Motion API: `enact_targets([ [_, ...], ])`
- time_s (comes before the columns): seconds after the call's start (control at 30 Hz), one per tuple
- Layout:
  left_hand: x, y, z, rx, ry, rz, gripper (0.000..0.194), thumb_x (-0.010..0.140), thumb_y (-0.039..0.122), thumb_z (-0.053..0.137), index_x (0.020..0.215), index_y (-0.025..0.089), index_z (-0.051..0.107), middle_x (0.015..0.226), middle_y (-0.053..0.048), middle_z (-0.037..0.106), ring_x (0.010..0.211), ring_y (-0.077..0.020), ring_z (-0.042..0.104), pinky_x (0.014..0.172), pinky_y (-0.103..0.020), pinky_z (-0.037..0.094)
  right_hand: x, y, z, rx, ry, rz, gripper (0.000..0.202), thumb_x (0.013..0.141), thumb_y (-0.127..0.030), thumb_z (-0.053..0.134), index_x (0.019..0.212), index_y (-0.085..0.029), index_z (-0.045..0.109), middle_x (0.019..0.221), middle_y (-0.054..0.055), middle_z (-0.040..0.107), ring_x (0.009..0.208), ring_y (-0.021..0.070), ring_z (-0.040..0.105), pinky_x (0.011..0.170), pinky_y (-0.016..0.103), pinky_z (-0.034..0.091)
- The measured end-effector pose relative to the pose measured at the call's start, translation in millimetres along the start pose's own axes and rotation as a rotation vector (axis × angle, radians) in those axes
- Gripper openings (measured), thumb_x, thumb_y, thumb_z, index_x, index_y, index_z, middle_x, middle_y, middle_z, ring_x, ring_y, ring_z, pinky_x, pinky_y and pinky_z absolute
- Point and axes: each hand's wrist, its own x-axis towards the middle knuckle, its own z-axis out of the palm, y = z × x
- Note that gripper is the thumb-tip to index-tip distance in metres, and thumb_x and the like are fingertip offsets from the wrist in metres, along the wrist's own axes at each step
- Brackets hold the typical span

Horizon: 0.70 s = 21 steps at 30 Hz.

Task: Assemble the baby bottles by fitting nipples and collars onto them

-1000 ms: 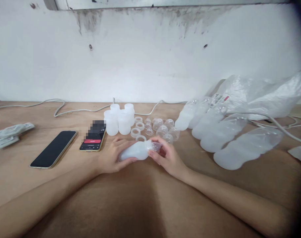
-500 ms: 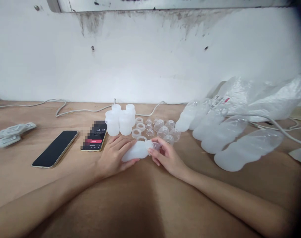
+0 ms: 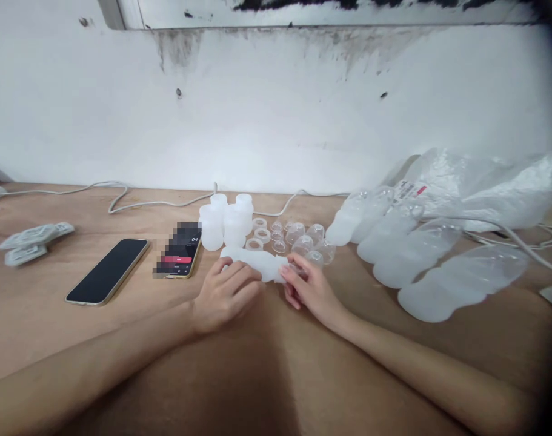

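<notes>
A frosted white baby bottle [image 3: 258, 260] lies sideways between my hands, just above the table. My left hand [image 3: 228, 295] is closed on its body from the near side, fingers curled against it. At the bottle's neck end, my right hand [image 3: 312, 287] pinches the collar with thumb and fingers, hiding the tip. Close behind are loose white collar rings [image 3: 254, 244], small clear teats [image 3: 278, 246] and several clear dome caps [image 3: 302, 244]. Open white bottle bodies [image 3: 212, 227] stand upright behind my left hand.
Several capped bottles [image 3: 439, 297] lie in a row at right, before a clear plastic bag [image 3: 475, 181]. Two phones, one dark [image 3: 107, 272] and one lit [image 3: 185, 248], lie at left near some white packets [image 3: 34, 239]. A white cable [image 3: 166, 206] runs along the wall.
My left hand has shifted its grip, rolling over the bottle's near side with its fingers now more curled. The bottle has turned slightly. My right hand stays at the neck end.
</notes>
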Motion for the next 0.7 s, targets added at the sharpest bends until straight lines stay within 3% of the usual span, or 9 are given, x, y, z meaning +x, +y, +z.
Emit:
enact_targets([
  [0.1, 1, -1, 1.3, 0.01, -0.01, -0.098, 0.008, 0.077, 0.019, 0.057, 0.081, 0.015, 0.05, 0.082, -0.004, 0.059, 0.074, -0.0156, 0.049, 0.065, -0.029, 0.036, -2, 0, 1, -0.059, -0.003, 0.002, 0.028, 0.079, -0.045, 0.05, 0.082, -0.02, 0.038, 0.042, -0.01, 0.041, 0.033, 0.0056, 0.036, 0.038, 0.018, 0.024],
  [0.23, 0, -5, 0.0, -0.021, -0.056, -0.22, 0.023, 0.078, 0.029, 0.056, 0.093, 0.013, 0.049, 0.094, -0.009, 0.057, 0.086, -0.0202, 0.05, 0.073, -0.032, 0.038, -3, -1, 1, -0.1, -0.031, -0.022, 0.026, 0.08, -0.043, 0.05, 0.084, -0.019, 0.039, 0.04, -0.01, 0.041, 0.035, 0.006, 0.035, 0.041, 0.019, 0.027],
  [0.43, -2, -11, -0.2, -0.176, -0.184, -0.333, 0.045, 0.078, 0.038, 0.055, 0.113, 0.015, 0.042, 0.107, -0.009, 0.056, 0.098, -0.0226, 0.051, 0.082, -0.036, 0.038, -5, 1, 0, -0.232, 0.006, -0.122, 0.034, 0.075, -0.042, 0.056, 0.097, -0.019, 0.045, 0.066, -0.002, 0.053, 0.05, 0.0096, 0.047, 0.047, 0.023, 0.039],
  [0.57, -4, -15, 0.8, -0.368, -0.106, -0.637, 0.042, 0.076, 0.041, 0.056, 0.107, 0.016, 0.044, 0.1, -0.008, 0.058, 0.09, -0.0201, 0.054, 0.077, -0.03, 0.042, -5, 1, 1, -0.518, 0.102, -0.276, 0.043, 0.078, -0.035, 0.054, 0.115, -0.019, 0.041, 0.092, 0.006, 0.057, 0.076, 0.0169, 0.055, 0.063, 0.03, 0.048],
  [0.7, -3, -17, 0.9, -0.492, -0.007, -0.83, 0.036, 0.078, 0.04, 0.053, 0.104, 0.016, 0.044, 0.096, -0.006, 0.058, 0.085, -0.0181, 0.054, 0.072, -0.027, 0.042, 8, -4, 7, -0.886, 0.167, -0.459, 0.048, 0.079, -0.032, 0.053, 0.12, -0.014, 0.037, 0.117, 0.013, 0.048, 0.109, 0.0263, 0.043, 0.09, 0.043, 0.04],
])
